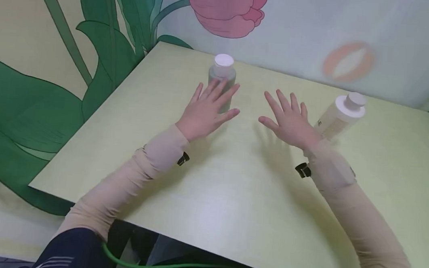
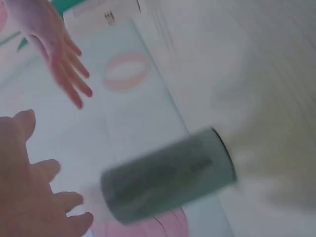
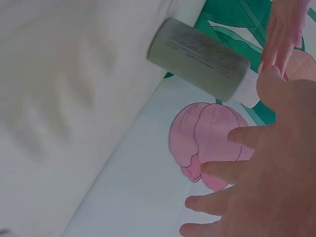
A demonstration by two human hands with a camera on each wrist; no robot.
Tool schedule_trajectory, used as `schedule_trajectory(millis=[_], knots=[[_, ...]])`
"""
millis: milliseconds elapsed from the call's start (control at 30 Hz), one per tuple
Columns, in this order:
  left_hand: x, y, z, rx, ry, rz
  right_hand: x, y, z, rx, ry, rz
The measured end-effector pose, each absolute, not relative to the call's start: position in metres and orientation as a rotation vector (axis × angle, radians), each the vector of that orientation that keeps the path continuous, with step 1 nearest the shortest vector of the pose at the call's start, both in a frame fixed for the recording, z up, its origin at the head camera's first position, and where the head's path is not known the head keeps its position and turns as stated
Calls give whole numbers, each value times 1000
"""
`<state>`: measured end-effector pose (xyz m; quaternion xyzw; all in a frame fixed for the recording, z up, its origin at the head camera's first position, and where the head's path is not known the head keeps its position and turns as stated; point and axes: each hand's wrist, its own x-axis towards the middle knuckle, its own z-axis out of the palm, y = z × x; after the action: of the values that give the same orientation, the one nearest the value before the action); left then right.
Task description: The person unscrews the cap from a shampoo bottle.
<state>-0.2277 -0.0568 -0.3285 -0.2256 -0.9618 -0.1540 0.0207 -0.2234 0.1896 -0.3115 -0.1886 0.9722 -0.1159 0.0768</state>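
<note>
My left hand (image 1: pixel 204 112) hovers over the table with its fingers spread, in front of a grey-green bottle (image 1: pixel 222 75) with a white cap. In the left wrist view a gap shows between that bottle (image 2: pixel 170 175) and most of the fingers. To the right, my right hand (image 1: pixel 291 122) is also raised, fingers apart and holding nothing. Just beyond its wrist stands a white bottle (image 1: pixel 341 114) with a white cap and a printed label, partly hidden by the hand and sleeve. Printed text covers the side of the grey-green bottle (image 3: pixel 200 59) in the right wrist view.
Both bottles stand on a pale yellow table (image 1: pixel 204 198), toward its far edge. Behind it is a wall (image 1: pixel 296 37) painted with a pink flower (image 1: pixel 228 13) and green leaves. A green cable (image 1: pixel 178 265) runs below the table's near edge.
</note>
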Motion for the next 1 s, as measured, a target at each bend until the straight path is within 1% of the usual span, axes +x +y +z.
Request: schedule_trajectory(millis=[100,233,400,533,667,767,1000], knots=[[-242,-69,-333,-623,-2982,-638,-241,180,-306,-569,2890,-395],[-262,-78,-344,-496,-3000,-1042,-260,164,-298,-587,2855,-489],[-283,-71,-359,-291,-2830,-1650,-275,138,-288,-658,2886,-573],[-299,-58,-370,-159,-2647,-1943,-285,117,-280,-678,2942,-569],[-310,-47,-383,-128,-2527,-2087,-297,103,-281,-660,2990,-509],[-314,-43,-390,-189,-2481,-2090,-304,96,-287,-622,3048,-473],[-308,-40,-390,-105,-2408,-2076,-309,83,-289,-588,3135,-447]])
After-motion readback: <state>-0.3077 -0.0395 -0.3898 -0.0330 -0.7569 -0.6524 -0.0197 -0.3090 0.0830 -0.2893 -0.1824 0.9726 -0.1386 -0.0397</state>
